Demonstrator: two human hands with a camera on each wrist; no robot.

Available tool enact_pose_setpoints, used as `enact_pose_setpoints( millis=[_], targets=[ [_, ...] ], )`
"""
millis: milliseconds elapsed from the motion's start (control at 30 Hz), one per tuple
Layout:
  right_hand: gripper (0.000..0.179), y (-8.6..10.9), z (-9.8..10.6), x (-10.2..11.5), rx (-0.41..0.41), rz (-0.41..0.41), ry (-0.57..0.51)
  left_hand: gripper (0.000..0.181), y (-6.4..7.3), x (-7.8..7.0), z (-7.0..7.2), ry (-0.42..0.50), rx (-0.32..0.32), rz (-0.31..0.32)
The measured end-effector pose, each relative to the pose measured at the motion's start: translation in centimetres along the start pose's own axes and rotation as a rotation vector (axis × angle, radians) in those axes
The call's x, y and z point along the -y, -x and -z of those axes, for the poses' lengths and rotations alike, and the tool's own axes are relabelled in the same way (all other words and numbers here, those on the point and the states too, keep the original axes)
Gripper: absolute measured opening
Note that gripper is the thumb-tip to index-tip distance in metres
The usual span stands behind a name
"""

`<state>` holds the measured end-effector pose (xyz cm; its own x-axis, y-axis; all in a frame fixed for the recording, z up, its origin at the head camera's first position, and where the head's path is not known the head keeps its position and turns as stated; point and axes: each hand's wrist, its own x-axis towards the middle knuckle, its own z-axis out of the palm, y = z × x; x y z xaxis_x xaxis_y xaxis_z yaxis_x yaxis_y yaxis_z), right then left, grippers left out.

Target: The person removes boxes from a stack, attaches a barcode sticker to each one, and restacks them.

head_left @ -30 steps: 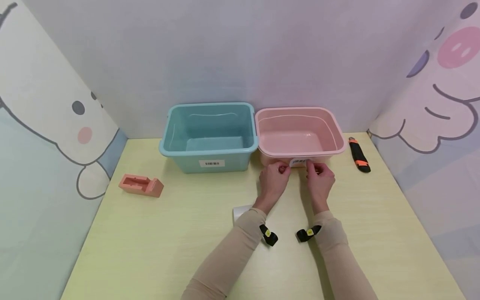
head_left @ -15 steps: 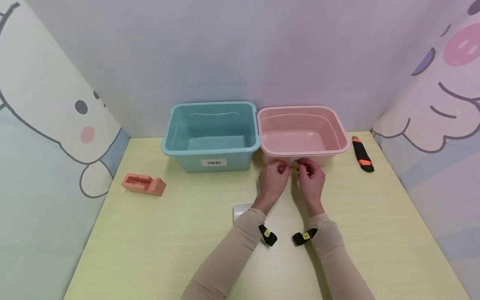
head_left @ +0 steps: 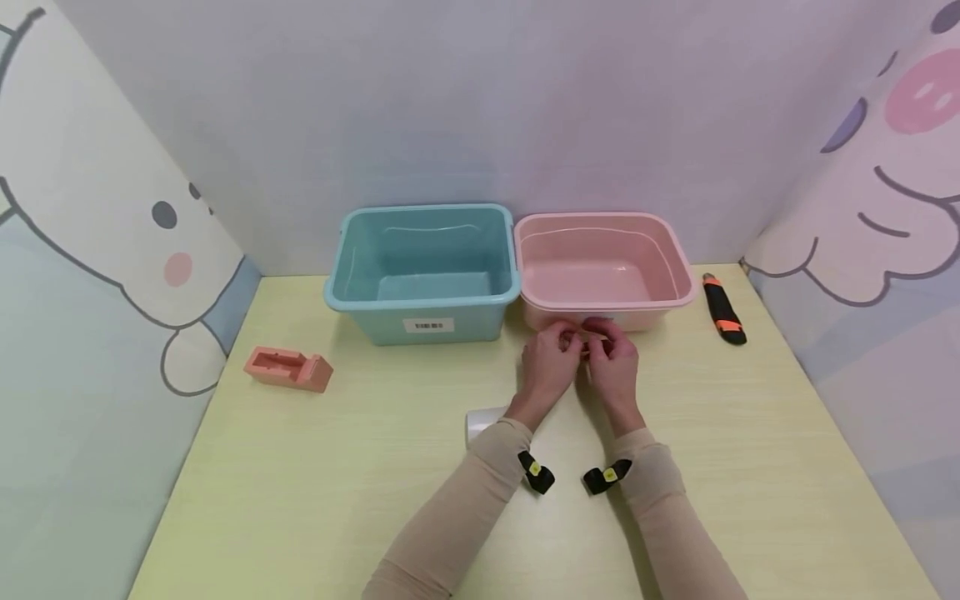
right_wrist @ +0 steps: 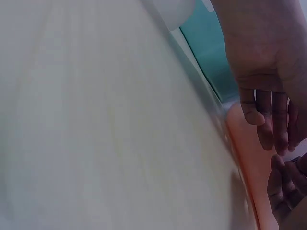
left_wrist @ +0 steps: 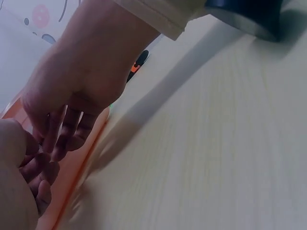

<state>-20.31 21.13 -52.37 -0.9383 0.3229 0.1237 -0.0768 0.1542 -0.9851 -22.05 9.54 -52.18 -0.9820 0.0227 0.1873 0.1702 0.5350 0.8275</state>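
Both hands meet low at the front wall of a pink plastic bin (head_left: pixel 606 260). My left hand (head_left: pixel 547 362) has curled fingers and pinches at a small white label with dark print (right_wrist: pixel 294 158), mostly covered by fingers. Opposite it, my right hand (head_left: pixel 615 367) curls its thumb and fingers at the same label, fingertips almost touching those of the left. Above the right knuckles a pale patch shows on the bin's front. In the left wrist view the right hand (left_wrist: pixel 76 72) hangs over the left hand (left_wrist: pixel 19 172), close to the bin wall.
A blue bin (head_left: pixel 423 305) with a barcode label (head_left: pixel 429 325) stands against the pink bin's left side. An orange-pink tape dispenser (head_left: pixel 288 369) lies at the left, a black-and-orange utility knife (head_left: pixel 723 310) at the right. A white object (head_left: pixel 483 421) is partly under the left sleeve.
My right hand has moved left, up against the left hand. The barcode label, visible between the hands a second ago, is now mostly covered. The left hand has hardly moved.
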Motion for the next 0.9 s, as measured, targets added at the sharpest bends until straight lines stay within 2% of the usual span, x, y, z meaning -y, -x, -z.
enact_pose_setpoints(
  millis=[167, 300, 467, 667, 767, 900],
  targets=[
    [0.030, -0.4, 1.5, -0.5, -0.110, -0.007, -0.030, 0.024, -0.1, -0.2, -0.4, 0.033, 0.025, -0.101],
    [0.031, -0.6, 2.3, -0.4, -0.195, -0.011, -0.048, 0.026, 0.0, -0.4, -0.6, 0.038, 0.027, -0.123],
    [0.032, -0.7, 2.2, -0.5, -0.155, -0.001, -0.085, 0.029, 0.1, -0.6, -0.7, 0.051, 0.059, -0.132],
    [0.031, -0.5, 2.0, -0.5, -0.221, 0.016, -0.121, 0.032, 0.1, -0.4, -0.6, 0.060, 0.077, -0.115],
    [0.034, -0.5, 2.0, -0.7, -0.187, 0.003, -0.124, 0.031, 0.1, 0.0, -0.6, 0.067, 0.072, -0.098],
    [0.035, -0.2, 2.0, -0.1, -0.125, -0.049, -0.117, 0.031, 0.1, 0.4, -0.8, 0.063, 0.098, -0.094]
  ],
)
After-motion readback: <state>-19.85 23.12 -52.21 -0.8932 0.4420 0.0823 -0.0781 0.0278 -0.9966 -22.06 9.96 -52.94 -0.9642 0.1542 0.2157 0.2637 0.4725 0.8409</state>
